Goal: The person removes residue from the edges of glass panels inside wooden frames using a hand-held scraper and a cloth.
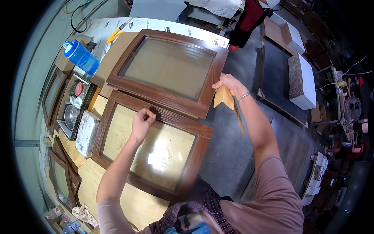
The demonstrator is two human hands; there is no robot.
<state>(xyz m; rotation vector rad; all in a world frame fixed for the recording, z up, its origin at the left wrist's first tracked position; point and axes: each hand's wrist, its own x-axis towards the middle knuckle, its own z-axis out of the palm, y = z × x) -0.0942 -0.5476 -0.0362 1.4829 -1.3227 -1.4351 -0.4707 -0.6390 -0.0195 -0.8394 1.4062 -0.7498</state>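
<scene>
Two brown wooden cabinet doors lie flat on the workbench. The far door (156,85) has a greyish glass panel (167,64); pale wood shows through the glass of the near door (152,112). My left hand (143,121) is over the near door's upper rail, fingers curled and closed together; whether something small is in them is hidden. At the right edge of the far door, my right hand (230,83) grips a folded tan sheet (224,97), its thumb by the frame. A long narrow end of the sheet hangs down past the wrist.
At the left stand a blue bottle (81,56), a box (71,117) holding a metal cup, and a white block (86,134). A yellow-handled tool (115,35) lies beyond. More doors (60,177) lean at left. Stacked white panels (302,82) stand right; another person (247,23) is beyond.
</scene>
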